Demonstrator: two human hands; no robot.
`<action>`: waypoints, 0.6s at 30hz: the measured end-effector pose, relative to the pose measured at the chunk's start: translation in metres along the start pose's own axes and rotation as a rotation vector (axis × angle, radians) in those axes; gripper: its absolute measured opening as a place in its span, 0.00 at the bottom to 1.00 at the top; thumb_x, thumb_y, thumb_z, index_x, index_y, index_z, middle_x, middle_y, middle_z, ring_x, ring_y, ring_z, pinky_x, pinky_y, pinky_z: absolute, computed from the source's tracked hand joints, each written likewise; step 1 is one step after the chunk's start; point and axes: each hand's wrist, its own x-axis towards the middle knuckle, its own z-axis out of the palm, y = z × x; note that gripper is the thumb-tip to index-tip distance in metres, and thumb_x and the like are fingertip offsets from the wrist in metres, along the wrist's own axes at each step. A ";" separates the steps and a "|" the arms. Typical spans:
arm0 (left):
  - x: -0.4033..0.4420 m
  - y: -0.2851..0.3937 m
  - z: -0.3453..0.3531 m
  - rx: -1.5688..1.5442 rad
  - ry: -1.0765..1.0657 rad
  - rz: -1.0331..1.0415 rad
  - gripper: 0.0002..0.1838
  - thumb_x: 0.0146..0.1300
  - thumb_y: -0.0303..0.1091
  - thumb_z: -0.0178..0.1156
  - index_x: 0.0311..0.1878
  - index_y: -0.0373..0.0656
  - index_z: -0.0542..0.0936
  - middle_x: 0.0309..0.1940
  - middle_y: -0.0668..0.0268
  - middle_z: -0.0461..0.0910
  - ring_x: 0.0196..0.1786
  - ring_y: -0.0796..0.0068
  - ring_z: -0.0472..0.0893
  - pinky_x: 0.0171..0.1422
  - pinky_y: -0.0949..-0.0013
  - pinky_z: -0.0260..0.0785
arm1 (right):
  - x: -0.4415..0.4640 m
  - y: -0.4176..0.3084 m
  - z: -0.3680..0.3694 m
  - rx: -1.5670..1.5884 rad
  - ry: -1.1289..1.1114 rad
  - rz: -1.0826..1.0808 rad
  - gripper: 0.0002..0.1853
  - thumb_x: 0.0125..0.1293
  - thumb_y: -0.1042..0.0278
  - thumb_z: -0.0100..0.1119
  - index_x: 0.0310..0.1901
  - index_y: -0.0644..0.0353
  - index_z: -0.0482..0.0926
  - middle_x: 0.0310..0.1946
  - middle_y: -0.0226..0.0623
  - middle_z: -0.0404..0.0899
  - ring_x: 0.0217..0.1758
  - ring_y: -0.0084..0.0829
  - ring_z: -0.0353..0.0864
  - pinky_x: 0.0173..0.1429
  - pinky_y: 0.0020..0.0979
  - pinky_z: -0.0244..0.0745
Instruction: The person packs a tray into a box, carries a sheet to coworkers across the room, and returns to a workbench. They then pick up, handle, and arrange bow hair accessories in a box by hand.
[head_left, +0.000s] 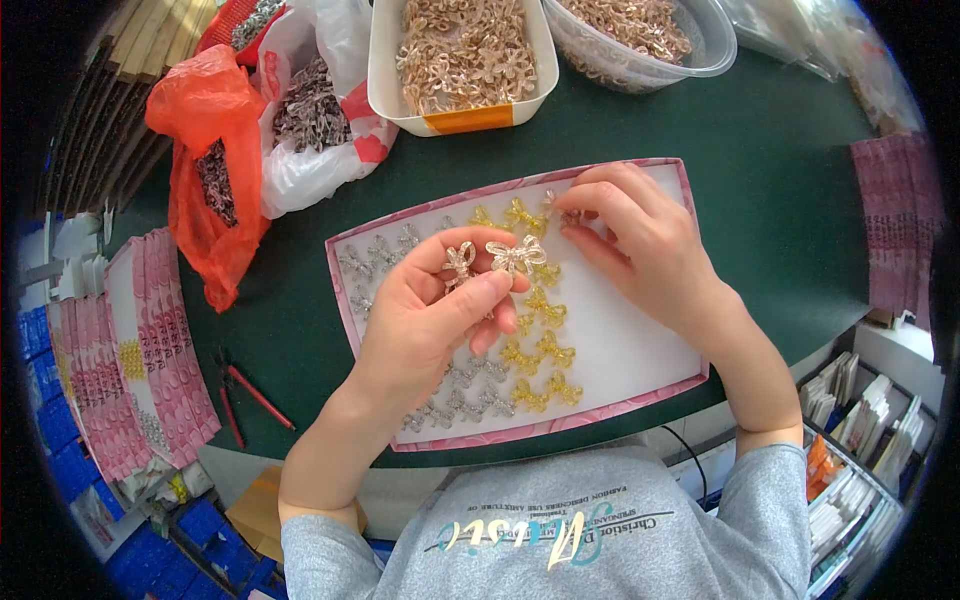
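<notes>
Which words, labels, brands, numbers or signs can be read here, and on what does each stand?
All on the grey short-sleeved cloth T-shirt, upside down in view:
"Music"
"Christior D", ending unclear
"FASHION DESIGNERS USE", rest unclear
"Traditional", small
Its other small lines are too blurred to read.
No readable numbers.

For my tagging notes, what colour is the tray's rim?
The tray's rim is pink, patterned; it shows best in the head view.

You have two pale-gold metal bows [515, 256] visible in your left hand [422, 312], one pink-rimmed white tray [620, 330] mid-frame, and one pair of red-handled pliers [262, 398] lower left.
</notes>
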 end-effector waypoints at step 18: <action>-0.001 0.002 -0.002 -0.029 -0.044 -0.012 0.14 0.60 0.24 0.54 0.50 0.36 0.69 0.36 0.57 0.78 0.29 0.82 0.76 0.26 0.82 0.65 | -0.001 0.002 0.002 -0.011 0.010 -0.010 0.11 0.49 0.77 0.60 0.37 0.61 0.73 0.34 0.38 0.72 0.38 0.38 0.75 0.40 0.33 0.73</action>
